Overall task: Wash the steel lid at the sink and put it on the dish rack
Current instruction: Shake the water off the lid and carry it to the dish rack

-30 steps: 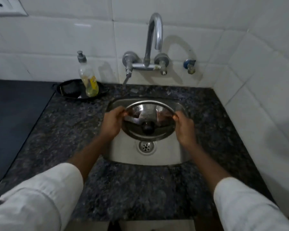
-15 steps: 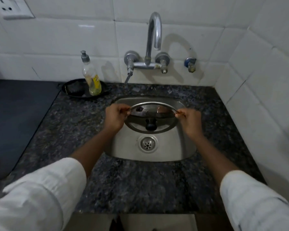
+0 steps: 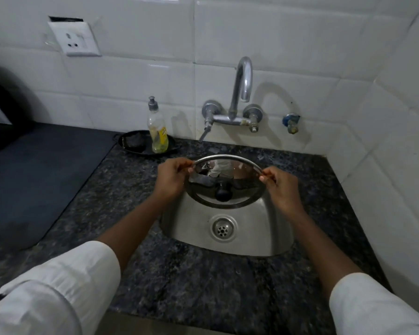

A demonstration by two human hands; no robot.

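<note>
I hold the round steel lid [image 3: 242, 197] over the far half of the steel sink [image 3: 264, 228], its top side with the black knob turned toward me. My left hand [image 3: 172, 178] pinches the rim on the left, and my right hand [image 3: 282, 187] pinches it on the right. The lid is tilted, near edge lower than far edge. The chrome tap [image 3: 242, 88] stands on the wall behind it, and no water shows. No dish rack is in view.
A soap bottle [image 3: 158, 131] stands on a black dish [image 3: 172, 147] with a dark scrubber [image 3: 136, 143], left of the tap. Speckled granite counter [image 3: 121, 189] surrounds the sink, a dark mat [image 3: 39, 170] lies at left, and tiled walls close the back and right.
The lid has tipped from facing me steeply to a flatter tilt, staying over the sink in both hands. My head has pulled back, showing more wall and the socket.
</note>
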